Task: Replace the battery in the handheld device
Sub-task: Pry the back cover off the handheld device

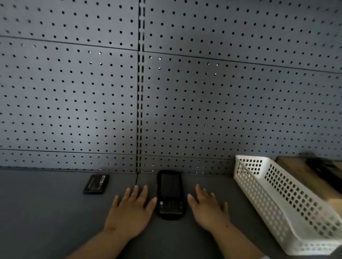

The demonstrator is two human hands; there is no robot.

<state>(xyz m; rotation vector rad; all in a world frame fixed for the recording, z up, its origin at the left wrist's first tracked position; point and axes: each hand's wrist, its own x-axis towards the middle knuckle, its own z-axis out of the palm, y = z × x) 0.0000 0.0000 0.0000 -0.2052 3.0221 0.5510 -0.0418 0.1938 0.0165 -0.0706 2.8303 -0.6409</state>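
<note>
The handheld device (pixel 169 194) lies flat on the dark grey worktop (pixel 32 210), screen and keypad facing up, its top end close to the pegboard wall (pixel 65 88) behind. It is black and lies lengthwise, pointing away from the person.

The left hand (pixel 130 211) rests palm down on the worktop just beside the device on its left side — the fingers are spread wide and hold nothing; the thumb tip comes very near the device's edge, but I cannot tell if it touches. The right hand (pixel 207 209) lies palm down on the other side of the device, also spread flat and empty, a small gap between it and the device.

A battery (pixel 96 184), a flat black rectangle with a label, lies on the worktop to the left of the left hand, apart from it and near the wall.

On the right stands a white plastic basket (pixel 283 207) with a perforated wall. Behind it there is a brown box (pixel 299 173) with something black on top — too blurred to identify.
</note>
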